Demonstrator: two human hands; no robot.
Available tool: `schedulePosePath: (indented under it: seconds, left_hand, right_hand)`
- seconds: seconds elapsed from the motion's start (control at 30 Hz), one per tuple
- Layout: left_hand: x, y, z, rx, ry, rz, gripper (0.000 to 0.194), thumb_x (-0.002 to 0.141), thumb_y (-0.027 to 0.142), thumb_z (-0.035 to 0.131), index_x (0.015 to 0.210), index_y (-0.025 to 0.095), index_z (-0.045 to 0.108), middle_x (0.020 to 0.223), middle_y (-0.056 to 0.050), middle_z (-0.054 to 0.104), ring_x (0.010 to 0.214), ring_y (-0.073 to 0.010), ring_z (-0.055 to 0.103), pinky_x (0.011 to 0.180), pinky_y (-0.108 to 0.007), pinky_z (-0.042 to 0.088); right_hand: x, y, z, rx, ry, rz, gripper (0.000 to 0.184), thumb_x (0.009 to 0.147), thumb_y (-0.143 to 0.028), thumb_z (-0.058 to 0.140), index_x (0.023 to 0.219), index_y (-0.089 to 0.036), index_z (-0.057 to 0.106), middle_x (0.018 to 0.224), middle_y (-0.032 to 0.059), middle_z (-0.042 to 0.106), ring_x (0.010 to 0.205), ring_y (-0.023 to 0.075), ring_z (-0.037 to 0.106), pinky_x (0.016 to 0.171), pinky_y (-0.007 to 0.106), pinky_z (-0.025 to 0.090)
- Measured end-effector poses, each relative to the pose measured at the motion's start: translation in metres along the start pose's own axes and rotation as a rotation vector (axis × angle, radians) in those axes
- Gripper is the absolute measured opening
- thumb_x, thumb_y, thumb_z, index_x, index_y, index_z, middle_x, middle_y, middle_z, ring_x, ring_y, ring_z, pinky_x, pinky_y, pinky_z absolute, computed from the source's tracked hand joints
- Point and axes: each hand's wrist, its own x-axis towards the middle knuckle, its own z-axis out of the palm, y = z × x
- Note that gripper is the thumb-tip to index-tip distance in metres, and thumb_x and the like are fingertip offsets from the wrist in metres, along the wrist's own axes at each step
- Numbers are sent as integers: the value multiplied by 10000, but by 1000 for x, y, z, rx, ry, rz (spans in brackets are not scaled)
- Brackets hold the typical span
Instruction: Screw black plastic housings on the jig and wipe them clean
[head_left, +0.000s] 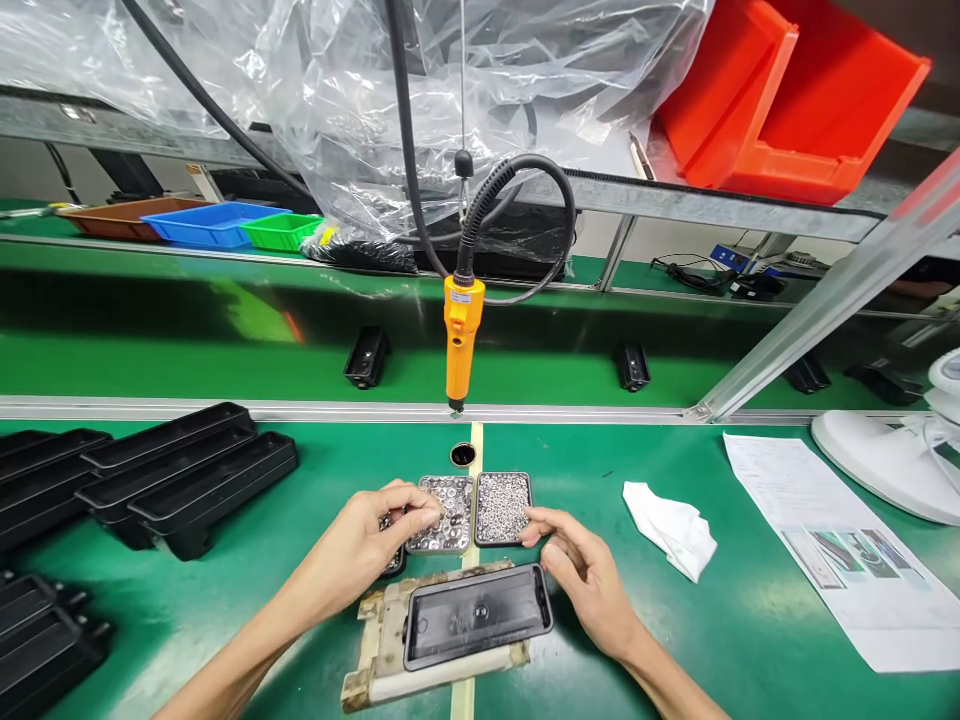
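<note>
My left hand (382, 530) is over a small tray of washer-like metal rings (452, 505), its thumb and fingertips pinched together; whatever is between them is too small to make out. Partly covered by that hand is another small dark dish (394, 565). My right hand (589, 575) has its fingers loosely apart, fingertips at the edge of a tray of tiny metal nut-like parts (502, 505). Its thumb is close to the right end of a black rectangular plastic housing (476, 618). That housing lies open side up, slightly tilted, on a worn, taped fixture (386, 640).
A yellow electric screwdriver (461, 340) hangs above the trays. Long black housings (202, 470) are stacked at left. A white cloth (671, 525), a printed sheet (847, 560) and a white round base (885, 465) lie at right. A red bin (795, 110) sits on the shelf.
</note>
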Motion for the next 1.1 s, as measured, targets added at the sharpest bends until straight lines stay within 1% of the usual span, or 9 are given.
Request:
schedulePosePath:
  seconds: [0.07, 0.13, 0.27, 0.43, 0.57, 0.7, 0.8, 0.9, 1.1]
  left_hand:
    - [-12, 14, -1, -53, 4, 47, 280, 1050, 400, 519, 910, 252, 712, 925, -8, 687, 885, -201, 629, 800, -316, 495]
    - [-24, 27, 0, -48, -11, 187, 188, 1036, 301, 568, 918, 270, 710, 944, -6, 685, 933, -203, 610, 843, -331, 486]
    - [-40, 41, 7, 184, 14, 445, 212, 1014, 118, 557, 1047, 280, 690, 1075, -34, 654, 1082, -231, 547, 899, -376, 446]
    - [-41, 41, 19, 440, 36, 479, 251, 1035, 95, 471, 1030, 237, 678, 1131, -61, 638, 1212, -278, 496, 906, -398, 412]
    - [-42, 34, 19, 532, 97, 533, 289, 1039, 131, 431, 995, 240, 695, 1180, -54, 651, 1282, -293, 479, 908, -389, 432]
    - [-51, 27, 8, 613, 25, 562, 236, 1055, 268, 497, 1207, 274, 678, 1352, -54, 606, 1366, -300, 425, 987, -418, 478]
    - [-58, 20, 5, 602, -8, 587, 337, 1056, 388, 495, 1356, 289, 610, 1531, -59, 471, 1459, -343, 321, 1051, -489, 477]
    - [-62, 15, 11, 567, -15, 610, 425, 1057, 374, 476, 1472, 284, 503, 1604, -69, 373, 1487, -375, 278, 1066, -537, 470]
    - [-59, 23, 24, 544, -20, 581, 420, 1053, 409, 498, 1460, 304, 502, 1631, -61, 318, 1497, -392, 243, 1064, -569, 455]
  right_hand:
    - [1, -1, 1, 9, 11, 5, 354, 1044, -431, 550, 1329, -235, 623, 1112, 75, 687, 1006, 211, 637, 845, 314, 496]
    - [1, -2, 2, 13, 19, 10, 342, 1040, -425, 563, 1320, -242, 632, 1106, 67, 689, 994, 202, 638, 828, 303, 491]
    - [1, -1, 3, 16, 25, 16, 330, 1037, -415, 572, 1311, -244, 638, 1104, 62, 688, 981, 196, 640, 829, 301, 485]
    - [1, 2, 3, 23, 27, 30, 320, 1036, -405, 578, 1309, -248, 635, 1089, 54, 684, 973, 191, 636, 831, 299, 481]
    - [1, 2, 3, 31, 31, 35, 335, 1027, -417, 585, 1313, -249, 635, 1072, 55, 684, 909, 182, 630, 776, 290, 482]
    - [2, -1, 3, 45, 36, 38, 317, 1025, -411, 588, 1304, -271, 644, 1057, 45, 687, 871, 168, 621, 738, 275, 471]
    - [3, -2, 4, 50, 42, 43, 306, 1022, -406, 593, 1293, -278, 651, 1047, 39, 690, 832, 158, 611, 709, 270, 460]
    - [3, -2, 3, 45, 44, 40, 299, 1018, -401, 601, 1288, -285, 655, 1044, 34, 693, 816, 152, 604, 702, 268, 453]
    - [2, -1, 4, 34, 40, 43, 304, 1017, -399, 603, 1296, -288, 652, 1055, 32, 689, 818, 148, 601, 707, 267, 450]
